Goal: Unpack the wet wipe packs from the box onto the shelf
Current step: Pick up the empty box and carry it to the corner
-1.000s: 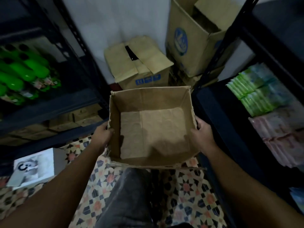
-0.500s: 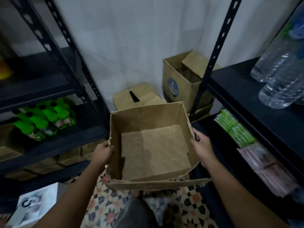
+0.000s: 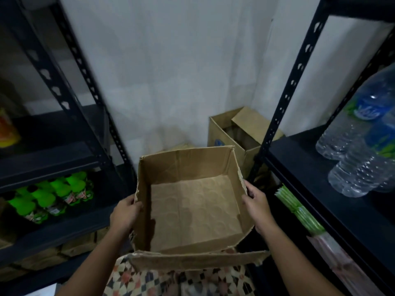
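Between two dark racks, left hand (image 3: 125,212) and right hand (image 3: 257,205) each grip a wall of the held-up box (image 3: 188,167), fingers curled over; wet wipe packs (image 3: 299,212) sit half hidden under the right shelf (image 3: 303,167), labels blurred

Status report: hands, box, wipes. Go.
Left hand and right hand grip the side walls of the box. Box empty. Wet wipe packs stacked on lower right shelf. Nothing in the way.

matt creased cardboard box (image 3: 192,212)
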